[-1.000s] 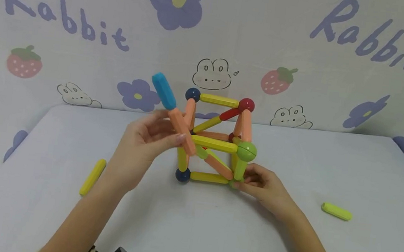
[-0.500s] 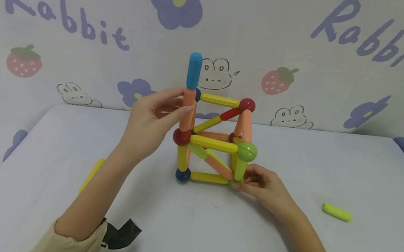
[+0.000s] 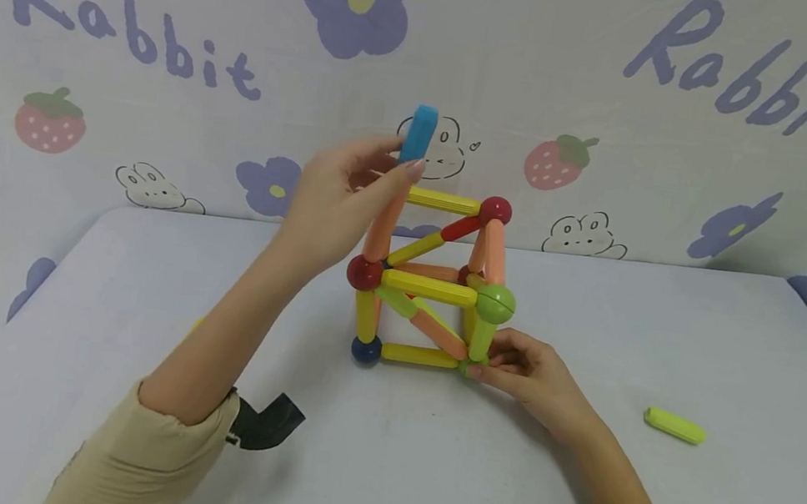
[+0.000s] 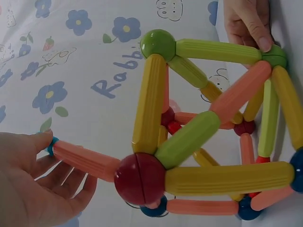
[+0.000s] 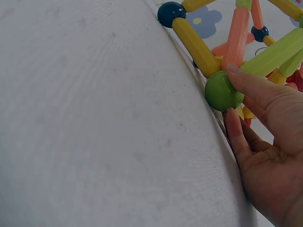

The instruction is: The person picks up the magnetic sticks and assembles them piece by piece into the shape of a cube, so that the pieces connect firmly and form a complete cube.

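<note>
A cube-like frame of magnetic building rods and balls stands on the table, with a yellow rod (image 3: 429,289) along its upper front edge. From the red ball (image 3: 365,272) at its upper front left corner rises an orange rod (image 3: 382,228), leaning right, with a blue rod (image 3: 420,132) on its end. My left hand (image 3: 337,202) pinches the blue rod between thumb and fingers; in the left wrist view mostly the orange rod (image 4: 85,161) shows. Low at the front right, my right hand (image 3: 532,377) pinches the green ball (image 5: 221,92) at the frame's bottom corner.
A loose yellow-green rod (image 3: 674,426) lies on the white table (image 3: 422,473) to the right. Behind my left forearm, a yellow rod (image 3: 194,327) is mostly hidden. A printed cloth (image 3: 161,130) hangs at the back.
My left hand brought the tilted blue-and-orange rod pair upright onto the red ball, then slid up from the orange rod to the blue one. The pair now leans right. My right hand stays put.
</note>
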The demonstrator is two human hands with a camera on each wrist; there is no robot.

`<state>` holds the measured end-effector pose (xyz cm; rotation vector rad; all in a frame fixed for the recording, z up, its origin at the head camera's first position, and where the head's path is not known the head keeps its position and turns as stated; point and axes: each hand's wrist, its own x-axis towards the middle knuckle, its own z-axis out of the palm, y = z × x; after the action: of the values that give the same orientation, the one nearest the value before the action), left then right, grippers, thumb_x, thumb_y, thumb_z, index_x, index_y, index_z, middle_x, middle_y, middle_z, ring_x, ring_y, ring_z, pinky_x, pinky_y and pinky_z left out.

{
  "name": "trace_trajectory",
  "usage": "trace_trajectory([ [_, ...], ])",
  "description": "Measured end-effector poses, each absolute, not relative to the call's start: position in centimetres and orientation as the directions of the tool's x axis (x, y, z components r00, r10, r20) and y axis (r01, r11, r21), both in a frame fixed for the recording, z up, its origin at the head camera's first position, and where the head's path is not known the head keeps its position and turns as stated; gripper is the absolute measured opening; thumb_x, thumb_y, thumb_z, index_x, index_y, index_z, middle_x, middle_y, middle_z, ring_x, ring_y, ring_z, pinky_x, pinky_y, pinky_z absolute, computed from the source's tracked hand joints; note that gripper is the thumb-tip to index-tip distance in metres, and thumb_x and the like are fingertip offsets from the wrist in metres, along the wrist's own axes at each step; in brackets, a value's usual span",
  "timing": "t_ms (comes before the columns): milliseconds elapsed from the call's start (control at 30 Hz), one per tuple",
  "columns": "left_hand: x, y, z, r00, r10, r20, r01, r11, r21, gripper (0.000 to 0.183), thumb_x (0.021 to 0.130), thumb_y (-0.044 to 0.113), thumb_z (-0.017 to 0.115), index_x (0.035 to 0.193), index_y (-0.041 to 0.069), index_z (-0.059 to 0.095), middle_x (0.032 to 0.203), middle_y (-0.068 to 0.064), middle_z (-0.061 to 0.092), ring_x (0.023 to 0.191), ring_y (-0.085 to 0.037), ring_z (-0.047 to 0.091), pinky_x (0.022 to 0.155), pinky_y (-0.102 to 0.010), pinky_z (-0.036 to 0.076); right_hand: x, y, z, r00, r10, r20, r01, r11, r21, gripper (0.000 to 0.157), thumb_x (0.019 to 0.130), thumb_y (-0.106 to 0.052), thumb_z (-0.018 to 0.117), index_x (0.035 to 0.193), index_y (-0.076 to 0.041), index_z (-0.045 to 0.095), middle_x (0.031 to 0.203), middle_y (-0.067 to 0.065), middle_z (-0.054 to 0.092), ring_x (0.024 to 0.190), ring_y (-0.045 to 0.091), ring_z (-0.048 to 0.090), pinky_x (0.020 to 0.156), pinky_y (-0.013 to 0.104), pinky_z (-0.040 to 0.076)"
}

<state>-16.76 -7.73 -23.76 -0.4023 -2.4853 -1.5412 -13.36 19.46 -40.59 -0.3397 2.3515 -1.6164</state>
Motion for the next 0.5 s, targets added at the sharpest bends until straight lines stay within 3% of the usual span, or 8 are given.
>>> trace_trajectory([
  [233, -18.6, -6.0, -22.9, -0.926, 0.207, 0.315, 0.375, 0.439, 0.816, 0.036, 0.106, 0.024, 0.066, 0.138, 0.008, 0.069, 0.114, -0.013, 0.075, 0.101, -0.025, 0.072, 0.088, -0.039, 0.062, -13.3, 19.4, -40.6, -0.936, -0.342, -0.087, -0.036, 0.337, -0.941, 0.039, 0.096, -0.012, 0.079, 0.129, 0.005, 0.065, 0.111, 0.01, 0.066, 0.099, 0.019, 0.059, 0.083, 0.017, 0.055],
  [500, -20.3, -3.3, -22.7, -0.943, 0.326, 0.069, 0.273, 0.637, 0.721, 0.035, 0.106, 0.03, 0.066, 0.131, 0.006, 0.072, 0.107, -0.009, 0.071, 0.093, -0.021, 0.067, 0.077, -0.026, 0.058, -13.3, 19.5, -40.5, -0.933, -0.351, -0.077, -0.045, 0.326, -0.944, 0.039, 0.096, -0.011, 0.078, 0.129, 0.005, 0.064, 0.111, 0.01, 0.066, 0.099, 0.019, 0.06, 0.083, 0.017, 0.055],
])
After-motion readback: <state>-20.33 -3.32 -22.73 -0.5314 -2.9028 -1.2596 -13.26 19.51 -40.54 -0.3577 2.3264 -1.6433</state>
